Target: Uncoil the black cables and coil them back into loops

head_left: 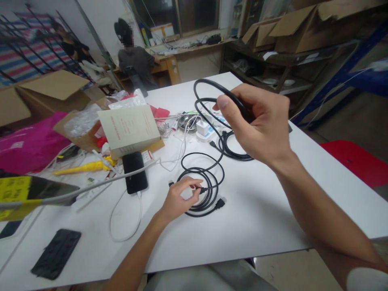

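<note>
My right hand [257, 121] is raised above the white table, its fingers closed round loops of a black cable [212, 83]. The cable hangs from it and runs down to the left. Low over the table, my left hand [182, 198] pinches a black connector [202, 190] at the cable's end between thumb and fingers. Beneath that hand lies a coiled black cable [212, 202] with a black plug [220, 203] at its right side. Another black coil [232, 155] rests farther back, partly hidden by my right hand.
On the white table [257, 242], a phone [135, 173] with a white cord, an open box [130, 129], a yellow tool [85, 167] and a black pouch [56, 254] lie left. White adapters [204, 128] sit behind. Two people are at the back left; a red stool [354, 161] stands right.
</note>
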{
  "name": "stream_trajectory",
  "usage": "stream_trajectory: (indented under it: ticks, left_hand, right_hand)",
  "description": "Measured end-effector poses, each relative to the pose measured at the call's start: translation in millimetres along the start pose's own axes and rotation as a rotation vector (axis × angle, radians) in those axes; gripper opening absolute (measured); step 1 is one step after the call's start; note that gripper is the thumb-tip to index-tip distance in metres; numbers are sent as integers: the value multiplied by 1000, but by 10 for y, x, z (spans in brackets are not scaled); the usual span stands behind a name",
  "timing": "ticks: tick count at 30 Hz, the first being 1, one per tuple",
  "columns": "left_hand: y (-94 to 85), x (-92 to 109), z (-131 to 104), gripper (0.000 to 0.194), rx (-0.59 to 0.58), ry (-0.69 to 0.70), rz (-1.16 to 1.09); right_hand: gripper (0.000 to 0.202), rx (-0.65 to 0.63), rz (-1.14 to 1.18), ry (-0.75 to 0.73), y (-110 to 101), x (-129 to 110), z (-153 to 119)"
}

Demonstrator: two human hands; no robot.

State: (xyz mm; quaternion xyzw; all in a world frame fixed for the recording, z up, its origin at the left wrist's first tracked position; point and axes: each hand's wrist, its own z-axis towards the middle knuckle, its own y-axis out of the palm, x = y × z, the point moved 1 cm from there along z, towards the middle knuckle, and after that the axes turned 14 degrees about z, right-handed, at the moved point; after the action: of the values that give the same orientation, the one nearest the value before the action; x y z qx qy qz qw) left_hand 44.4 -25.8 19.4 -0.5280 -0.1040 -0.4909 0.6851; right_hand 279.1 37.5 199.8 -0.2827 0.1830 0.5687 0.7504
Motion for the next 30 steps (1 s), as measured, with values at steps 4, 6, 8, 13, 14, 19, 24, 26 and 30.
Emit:
stream_trajectory:
  ticks: [4, 6, 8, 13, 14, 19, 24, 26, 30]
  left_hand:
    - [-105, -60, 25, 22, 137, -261, -161]
    - [-147, -110, 49, 25, 213, -366, -270]
    - [-177, -163, 79, 28, 283, -450, -397]
    - [-205, -247, 143, 31, 398, -550, -693]
    - [-206, -255, 148, 31, 404, -560, -732]
    - [-219, -265, 166, 31, 409, -603, -845]
    - [-265, -239, 180, 34, 336, -619, -936]
    - [-279, -240, 176, 34, 297, -635, -977]
    - [-288, -266, 163, 33, 270, -660, -1026]
  right_hand:
    - [46, -38, -10, 37, -41, 101, 29]
    - [49, -53, -4, 46, -56, 133, 41]
    - [53, -71, 4, 55, -67, 145, 50]
    - [55, -78, 36, 99, -102, 127, 60]
    - [54, -68, 43, 110, -113, 120, 63]
    - [44, 2, 46, 82, -190, 116, 102]
    - [45, 131, 67, -34, -292, 220, 178]
    - [45, 185, 75, -74, -329, 254, 206]
    - [45, 202, 96, -55, -381, 244, 228]
